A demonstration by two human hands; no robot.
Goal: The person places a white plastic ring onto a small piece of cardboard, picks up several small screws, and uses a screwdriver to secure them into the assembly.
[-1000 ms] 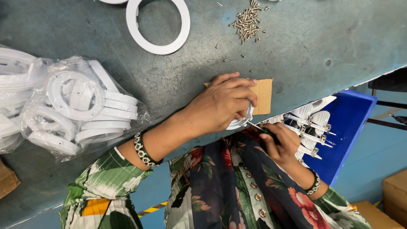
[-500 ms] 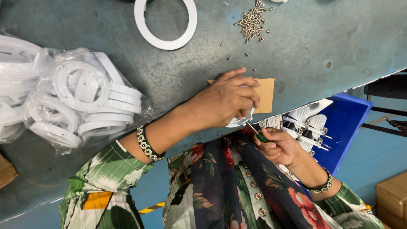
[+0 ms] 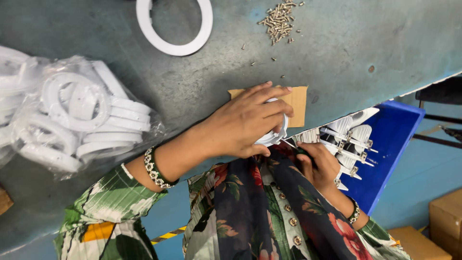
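White ring [image 3: 274, 137] mostly hidden under left hand's [image 3: 245, 123] closed grip; right hand [image 3: 317, 163] around barely visible screwdriver [image 3: 290, 143]

White ring [image 3: 174, 30], heap of small screws [image 3: 280, 20], bagged white rings [image 3: 79, 118], blue bin [image 3: 391, 149], cardboard boxes [image 3: 445, 212]

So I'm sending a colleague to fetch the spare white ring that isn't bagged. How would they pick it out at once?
On the grey-green worktable, look along the far edge, beyond the person's left hand. The loose white ring lies flat there, left of the small pile of screws. Unlike the white rings in the clear plastic bag at the left, it lies bare and alone.
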